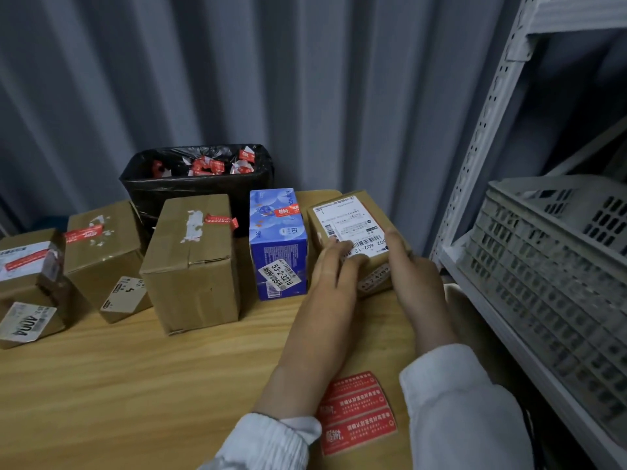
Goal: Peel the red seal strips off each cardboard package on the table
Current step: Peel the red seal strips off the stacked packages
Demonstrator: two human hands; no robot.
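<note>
Both my hands hold a small cardboard package [349, 218] with a white shipping label at the table's far right. My left hand [334, 269] grips its near left edge, and my right hand [405, 262] its near right edge. No red strip shows on its visible faces. To its left stands a blue box [278, 245] with a red seal strip [286, 209] on top. A tall cardboard box [193, 262] carries a red strip [220, 220] too. Two more cardboard packages at the left [101, 256] [29, 266] each bear a red strip.
A black-lined bin [196, 181] behind the boxes holds several crumpled red strips. A sheet of red stickers [358, 413] lies on the wooden table [135, 385] between my forearms. A grey metal shelf with a plastic crate [549, 266] stands close on the right.
</note>
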